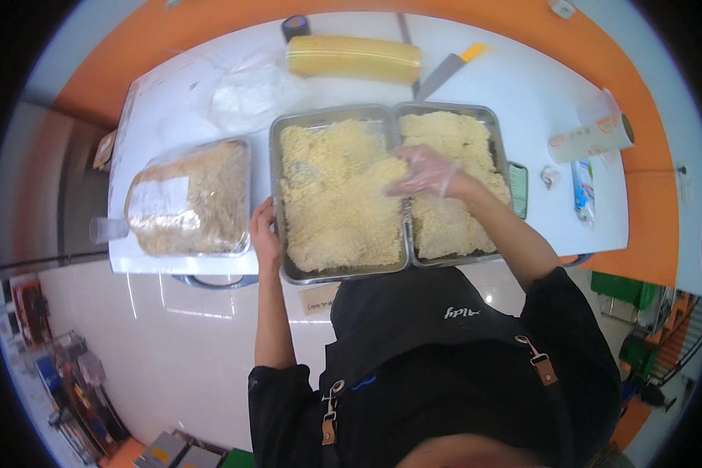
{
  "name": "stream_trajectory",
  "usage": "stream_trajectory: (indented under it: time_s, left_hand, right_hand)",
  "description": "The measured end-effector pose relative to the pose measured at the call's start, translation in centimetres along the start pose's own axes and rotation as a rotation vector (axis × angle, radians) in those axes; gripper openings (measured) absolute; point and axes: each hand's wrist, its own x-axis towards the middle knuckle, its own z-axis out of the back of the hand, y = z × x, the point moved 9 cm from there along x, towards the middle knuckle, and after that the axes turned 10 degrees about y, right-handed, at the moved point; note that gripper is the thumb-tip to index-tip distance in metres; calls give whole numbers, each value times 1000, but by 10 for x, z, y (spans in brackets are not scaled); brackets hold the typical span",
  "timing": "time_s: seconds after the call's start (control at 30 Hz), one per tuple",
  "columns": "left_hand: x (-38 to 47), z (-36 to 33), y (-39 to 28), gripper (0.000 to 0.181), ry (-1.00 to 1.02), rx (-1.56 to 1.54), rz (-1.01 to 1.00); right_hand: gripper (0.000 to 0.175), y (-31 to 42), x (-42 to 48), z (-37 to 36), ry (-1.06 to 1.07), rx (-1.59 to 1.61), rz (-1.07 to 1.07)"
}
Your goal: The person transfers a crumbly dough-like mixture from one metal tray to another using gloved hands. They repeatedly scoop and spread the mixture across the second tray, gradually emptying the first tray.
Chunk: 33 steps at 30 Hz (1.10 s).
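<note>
Two rectangular metal trays lie side by side, the left tray [278,257] and the right tray [497,131]. Yellow crumbs [339,199] fill most of the left one. Crumb-coated pieces [444,131] lie in rows in the right one. My bare left hand [264,234] grips the left tray's outer side. My right hand [426,171], in a clear plastic glove, is above the adjoining rims with its fingers pointing left. Between thumb and fingers is a yellow crumbly mass; blur hides whether a piece is inside it.
Left of the trays lies a clear bag of crumbs [216,199] with a paper label. Behind are a yellow film roll [354,58] and a knife [444,73] with a yellow handle. Rightward lie a phone [518,190], another roll [591,139] and a blue packet [584,190].
</note>
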Motion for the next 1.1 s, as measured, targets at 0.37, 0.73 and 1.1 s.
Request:
stream_trajectory:
  time_s: [0.37, 0.73, 1.1]
  left_hand:
    - [-1, -2, 8, 45, -39, -110, 81]
    - [0, -3, 1, 45, -39, -64, 45]
    - [1, -1, 7, 44, -64, -93, 68]
  right_hand:
    - [94, -32, -25, -14, -69, 323, -269]
    - [71, -154, -114, 117, -560, 468, -234]
    - [73, -238, -150, 88, -762, 827, -528]
